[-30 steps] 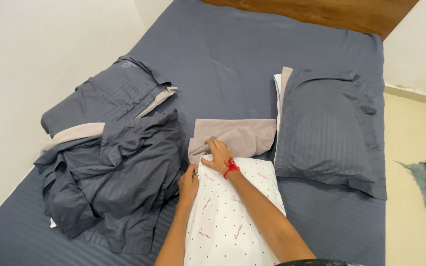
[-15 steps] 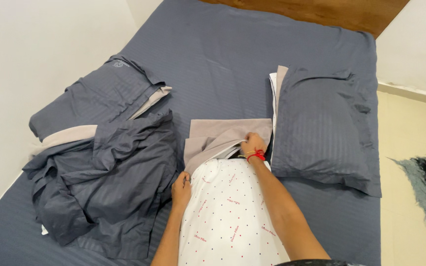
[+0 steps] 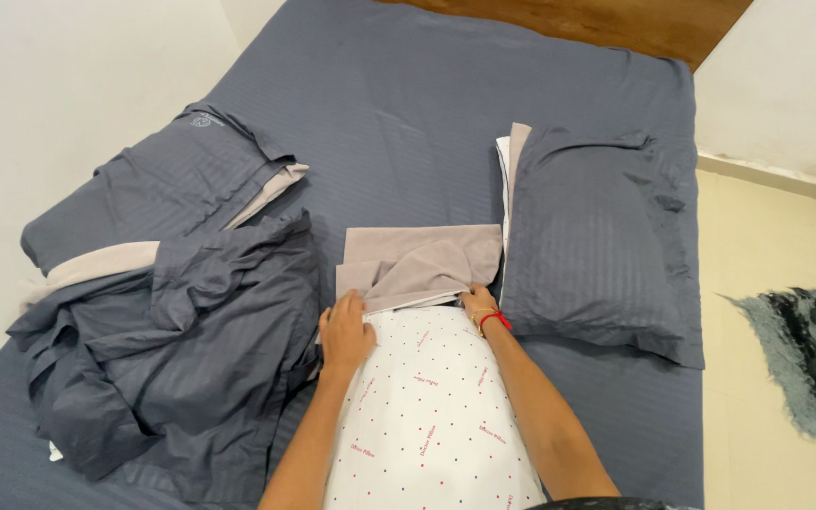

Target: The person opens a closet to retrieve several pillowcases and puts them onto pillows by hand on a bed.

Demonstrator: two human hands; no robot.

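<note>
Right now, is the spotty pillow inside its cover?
Mostly out. The taupe pillowcase bunches over only the top edge of the white dotted pillow; both hands grip there.

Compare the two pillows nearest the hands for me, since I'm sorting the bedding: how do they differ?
The white dotted pillow is mostly bare; the grey-cased pillow is fully covered. The white dotted pillow is pale with small red dots, while the grey-cased pillow is dark with faint stripes. Both hands, left hand and right hand, work the taupe pillowcase at the white dotted pillow's end; the grey-cased pillow lies untouched. Both rest on the bed.
</note>
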